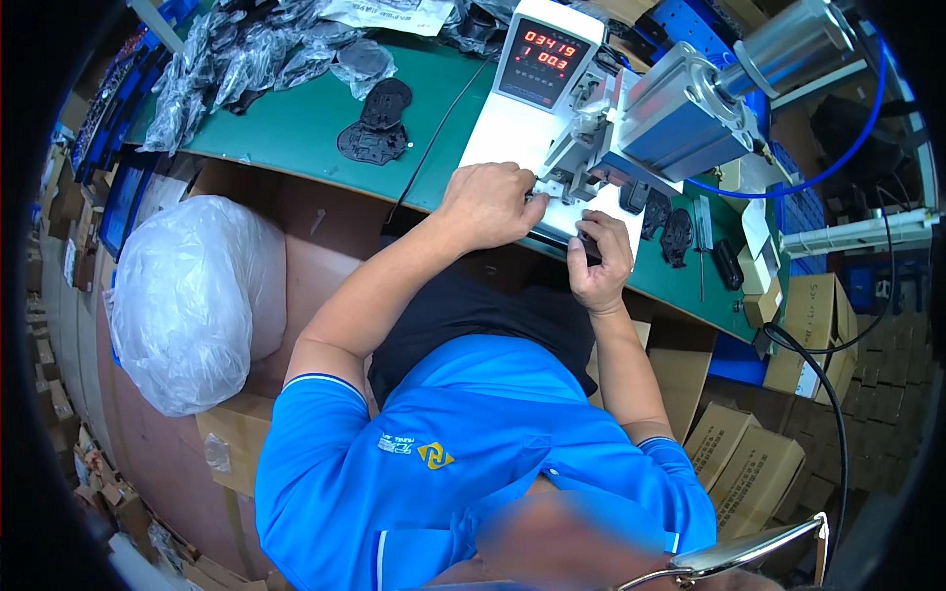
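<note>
My left hand rests at the front of the white base of a bench press machine, fingers curled in beside the metal fixture. Whatever its fingertips grip is hidden. Close by on the right, my right hand pinches a small black plastic part at the base's front edge; the fingers cover most of it. Above both hands sits the machine's metal clamp head, joined to a silver pneumatic cylinder. A display box with red digits stands behind the base.
Black molded plastic shells lie left on the green table, before a heap of bagged parts. More black shells, a thin screwdriver and a black cylinder lie right. A blue air hose arches there. A plastic-wrapped bundle stands below left.
</note>
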Demonstrator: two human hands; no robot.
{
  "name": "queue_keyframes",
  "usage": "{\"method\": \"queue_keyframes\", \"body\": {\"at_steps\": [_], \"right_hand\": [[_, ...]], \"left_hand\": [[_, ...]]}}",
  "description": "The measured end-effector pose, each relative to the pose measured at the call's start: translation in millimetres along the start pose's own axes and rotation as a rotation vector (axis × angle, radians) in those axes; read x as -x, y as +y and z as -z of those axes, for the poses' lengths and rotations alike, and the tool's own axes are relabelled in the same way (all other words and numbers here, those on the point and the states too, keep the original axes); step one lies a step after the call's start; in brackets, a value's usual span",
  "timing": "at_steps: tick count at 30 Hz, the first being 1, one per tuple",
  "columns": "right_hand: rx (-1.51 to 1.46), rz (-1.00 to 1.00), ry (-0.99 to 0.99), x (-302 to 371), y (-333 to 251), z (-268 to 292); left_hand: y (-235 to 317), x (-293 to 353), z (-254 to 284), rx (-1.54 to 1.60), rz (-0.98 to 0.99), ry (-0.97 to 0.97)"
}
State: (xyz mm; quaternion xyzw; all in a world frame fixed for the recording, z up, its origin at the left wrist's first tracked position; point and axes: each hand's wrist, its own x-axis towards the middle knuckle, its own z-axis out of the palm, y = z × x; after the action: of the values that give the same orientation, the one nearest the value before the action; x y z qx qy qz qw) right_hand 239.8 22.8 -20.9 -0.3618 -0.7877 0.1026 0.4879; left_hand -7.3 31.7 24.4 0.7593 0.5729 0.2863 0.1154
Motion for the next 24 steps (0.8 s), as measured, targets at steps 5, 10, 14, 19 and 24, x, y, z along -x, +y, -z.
{"method": "queue_keyframes", "body": {"at_steps": [5,10,14,19,24], "right_hand": [[0.014,0.003,0.002,0,-1,-1],[0.018,0.011,-0.001,0,-1,-1],[0.015,0.008,0.003,0,-2,-3],[0.032,-0.031,-0.004,2,-1,-5],[0.004,-0.102,-0.023,4,-3,-2]], "left_hand": [[-2,-2,-3,0.012,-0.052,0.044],[-7,-1,-10,0.095,-0.047,0.070],[-3,-1,-12,0.105,0.022,0.051],[-3,1,-21,0.112,0.039,0.117],[-5,0,-18,0.166,0.023,0.078]]}}
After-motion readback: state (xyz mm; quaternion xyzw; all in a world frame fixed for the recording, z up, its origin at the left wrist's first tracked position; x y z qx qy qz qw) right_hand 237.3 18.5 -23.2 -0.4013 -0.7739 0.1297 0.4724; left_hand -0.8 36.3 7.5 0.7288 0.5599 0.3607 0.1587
